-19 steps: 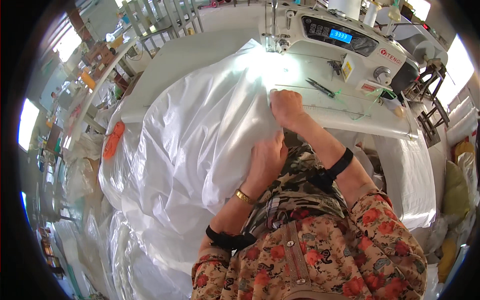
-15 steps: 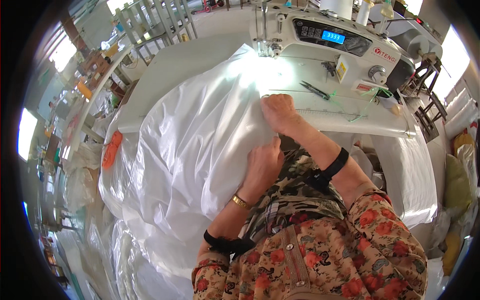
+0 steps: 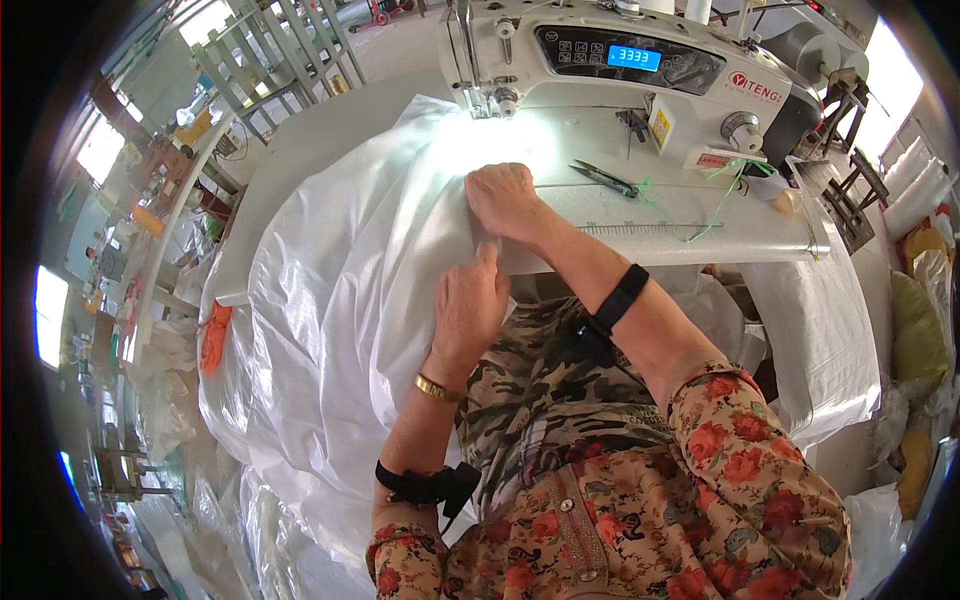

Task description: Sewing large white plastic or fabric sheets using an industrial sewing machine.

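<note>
A large white, shiny sheet (image 3: 330, 250), which looks like woven plastic, lies gathered in folds over the table's left side, its top end under the lit head of a sewing machine (image 3: 590, 60). My right hand (image 3: 508, 203) is closed on the sheet's right edge, just in front of the needle area. Nearer to me, my left hand (image 3: 468, 310) grips the same edge, its index finger pointing up toward the right hand. Glare hides the needle. The fingertips of both hands are partly hidden.
Black thread snips (image 3: 605, 178) lie on the sewing table (image 3: 690, 238) to the right, with green thread beside them. An orange bundle (image 3: 214, 338) hangs at the table's left edge. White sheeting (image 3: 815, 340) drapes down at the right. A metal rack (image 3: 265, 70) stands behind.
The view has shifted, so the machine appears farther left. My right hand is slightly closer to the machine head, and my left index finger is now stretched out along the edge.
</note>
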A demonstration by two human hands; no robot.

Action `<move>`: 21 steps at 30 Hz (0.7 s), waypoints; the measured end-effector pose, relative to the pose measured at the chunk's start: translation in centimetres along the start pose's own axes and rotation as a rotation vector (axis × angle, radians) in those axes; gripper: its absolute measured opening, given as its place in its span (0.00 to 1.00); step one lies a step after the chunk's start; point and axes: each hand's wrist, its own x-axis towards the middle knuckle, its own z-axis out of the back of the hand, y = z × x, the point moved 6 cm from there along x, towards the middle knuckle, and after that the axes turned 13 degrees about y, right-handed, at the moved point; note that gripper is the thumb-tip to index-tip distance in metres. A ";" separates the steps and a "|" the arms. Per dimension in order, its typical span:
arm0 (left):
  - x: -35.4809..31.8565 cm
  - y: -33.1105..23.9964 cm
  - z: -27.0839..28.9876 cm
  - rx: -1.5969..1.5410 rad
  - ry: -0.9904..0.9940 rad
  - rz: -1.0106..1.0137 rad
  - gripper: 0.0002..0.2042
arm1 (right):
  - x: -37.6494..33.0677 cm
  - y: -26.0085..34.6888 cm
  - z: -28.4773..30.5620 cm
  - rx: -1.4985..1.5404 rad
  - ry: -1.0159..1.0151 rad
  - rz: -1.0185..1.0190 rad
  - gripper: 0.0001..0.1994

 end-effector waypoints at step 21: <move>-26.5 6.8 -4.9 -0.156 -0.428 0.507 0.43 | -16.7 0.1 -8.5 0.938 0.035 0.012 0.16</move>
